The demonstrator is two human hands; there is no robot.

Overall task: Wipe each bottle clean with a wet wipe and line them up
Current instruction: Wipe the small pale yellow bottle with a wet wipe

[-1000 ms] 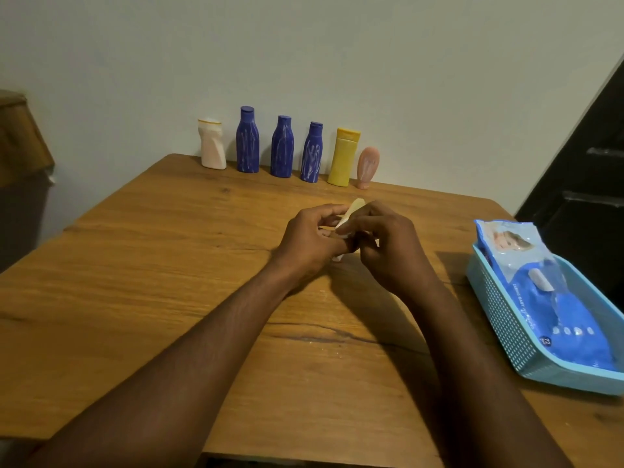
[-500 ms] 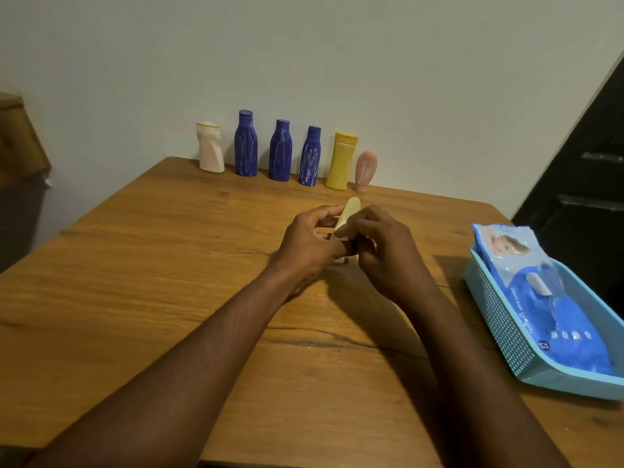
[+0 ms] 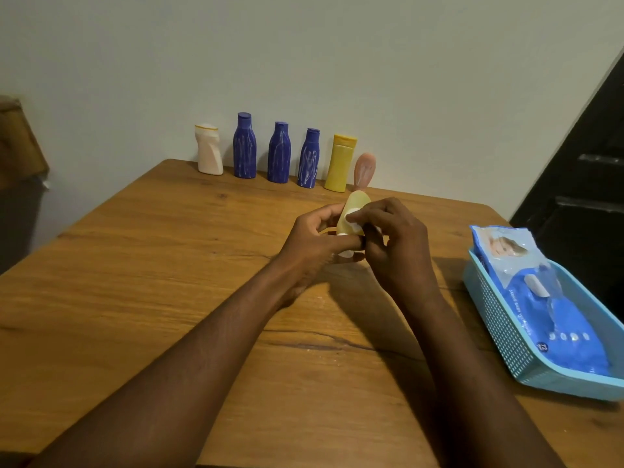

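Now your left hand (image 3: 314, 238) curls round the small yellow bottle (image 3: 356, 206) over the table (image 3: 169, 265), more of it showing than a second ago, your right hand (image 3: 395, 244) pinching the wipe (image 3: 353, 221) against it: wiping continues, lining-up pending.

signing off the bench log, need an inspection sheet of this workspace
surface: wooden table, dark crack near its middle
job's things: six bottles in a row by the wall: white bottle, three blue bottles, yellow bottle, pink bottle; small bottle and wipe in the hands
clutter: basket at the right edge holding a pack of wipes
grippers: left hand grips the small bottle; right hand pinches the wipe against it
cables: nothing seen
surroundings: plain wall behind; dark structure at right
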